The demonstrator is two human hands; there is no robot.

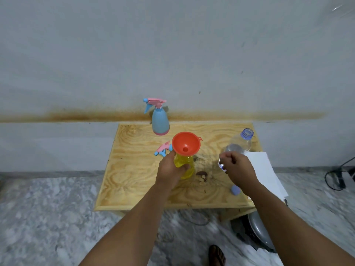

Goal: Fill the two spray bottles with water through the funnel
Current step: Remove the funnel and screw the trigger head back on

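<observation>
Two bare forearms, no sleeves, bare left hand [170,170] and right hand [238,169], one foot [217,255] in a dark strapped sandal.

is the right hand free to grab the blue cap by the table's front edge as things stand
Probably not yet. The right hand already grips the clear water bottle, so that grip must let go first. The blue cap lies uncovered just beside that wrist, so the way itself looks free.

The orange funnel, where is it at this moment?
In the head view the orange funnel sits in the neck of the yellow spray bottle near the table's middle, held by the left hand, in front of the blue spray bottle.
</observation>
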